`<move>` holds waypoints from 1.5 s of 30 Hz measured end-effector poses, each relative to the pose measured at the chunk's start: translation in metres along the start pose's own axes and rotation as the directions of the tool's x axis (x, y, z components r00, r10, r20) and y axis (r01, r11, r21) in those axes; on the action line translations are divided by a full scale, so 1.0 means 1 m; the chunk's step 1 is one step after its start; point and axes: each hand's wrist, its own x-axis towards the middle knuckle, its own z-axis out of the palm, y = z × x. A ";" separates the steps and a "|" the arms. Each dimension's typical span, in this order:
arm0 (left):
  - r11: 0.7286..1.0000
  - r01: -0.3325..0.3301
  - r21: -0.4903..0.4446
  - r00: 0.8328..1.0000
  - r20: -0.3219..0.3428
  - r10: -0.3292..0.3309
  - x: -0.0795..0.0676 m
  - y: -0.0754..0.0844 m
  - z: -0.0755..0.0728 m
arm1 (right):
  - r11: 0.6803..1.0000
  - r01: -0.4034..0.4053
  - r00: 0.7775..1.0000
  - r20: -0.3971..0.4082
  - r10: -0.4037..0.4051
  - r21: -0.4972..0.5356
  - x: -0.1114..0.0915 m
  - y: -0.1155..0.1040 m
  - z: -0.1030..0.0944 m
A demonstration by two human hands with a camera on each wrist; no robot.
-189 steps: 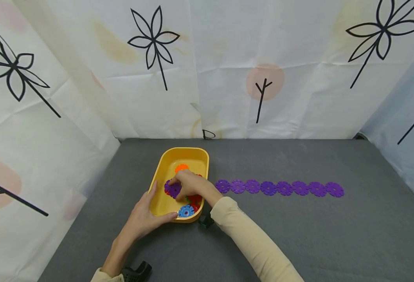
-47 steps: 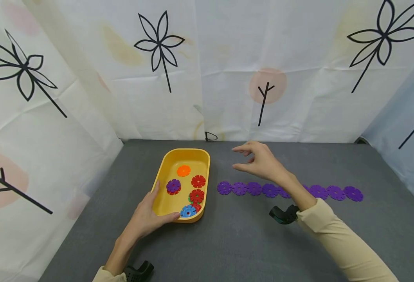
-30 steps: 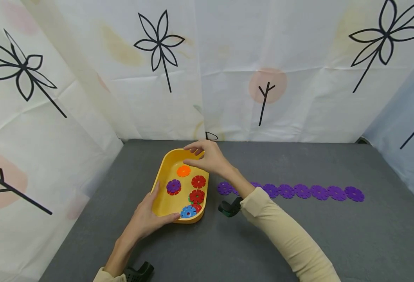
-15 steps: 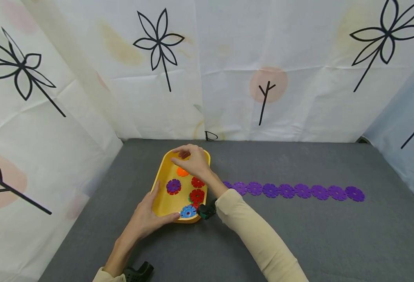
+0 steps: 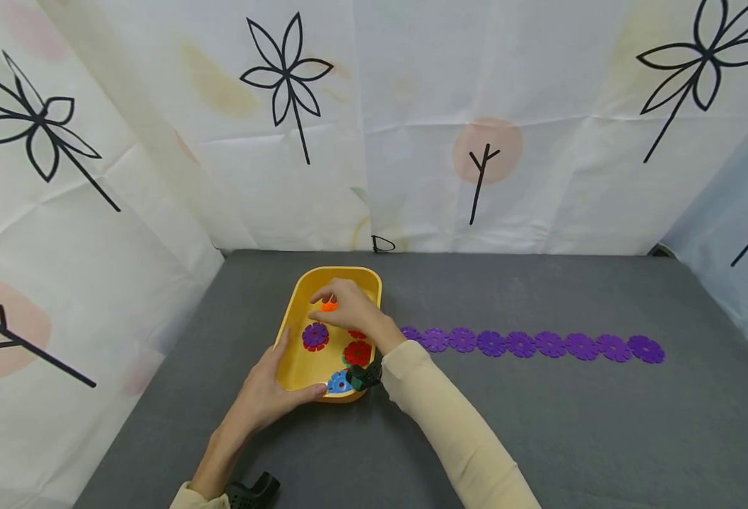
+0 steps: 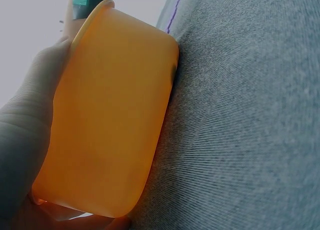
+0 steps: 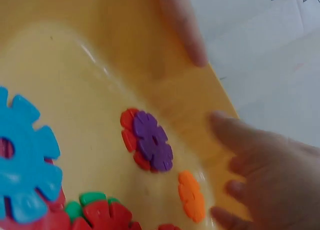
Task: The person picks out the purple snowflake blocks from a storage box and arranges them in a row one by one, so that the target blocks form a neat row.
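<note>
My left hand (image 5: 262,389) grips the near-left corner of a yellow tray (image 5: 299,371), thumb along the near rim, fingers against the left wall. Over the tray hovers my right hand (image 5: 348,309), its fingers parted and holding nothing. Just below it lies a purple snowflake disc (image 5: 315,334), partly covering a red disc (image 7: 128,140). An orange disc (image 7: 191,196) is nearest the fingertips in the right wrist view. Toward the tray's right side sit a blue disc (image 5: 338,382), red discs (image 5: 357,353) and a bit of green disc (image 7: 73,211), partly overlapping.
A row of purple snowflake discs (image 5: 521,344) runs rightward from the tray across the grey tabletop (image 5: 539,431); the right arm hides part of its left end. Patterned white cloth (image 5: 412,170) hangs behind and at the sides. A dark wrist-worn device (image 5: 366,375) sits under the right wrist.
Since the oldest frame the purple row is one disc longer at its right end. My right hand came left from above the row and lowered over the tray. The left hand stays.
</note>
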 end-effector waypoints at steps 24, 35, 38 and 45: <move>1.000 -0.012 -0.003 1.000 -0.004 0.012 -0.003 0.000 -0.002 | 0.945 0.008 0.963 0.256 0.081 -0.327 -0.004 -0.005 0.007; 1.000 -0.023 -0.002 1.000 -0.011 0.023 -0.001 -0.002 0.001 | 0.995 0.038 0.972 0.235 -0.014 -0.095 -0.002 -0.002 0.003; 1.000 -0.010 -0.009 1.000 -0.004 0.010 0.000 -0.002 0.002 | 0.998 0.053 0.977 0.210 -0.047 -0.024 -0.003 -0.002 0.001; 1.000 0.001 -0.025 1.000 0.005 -0.001 0.000 -0.003 0.002 | 0.995 0.082 0.979 0.180 -0.091 0.060 -0.008 -0.009 -0.008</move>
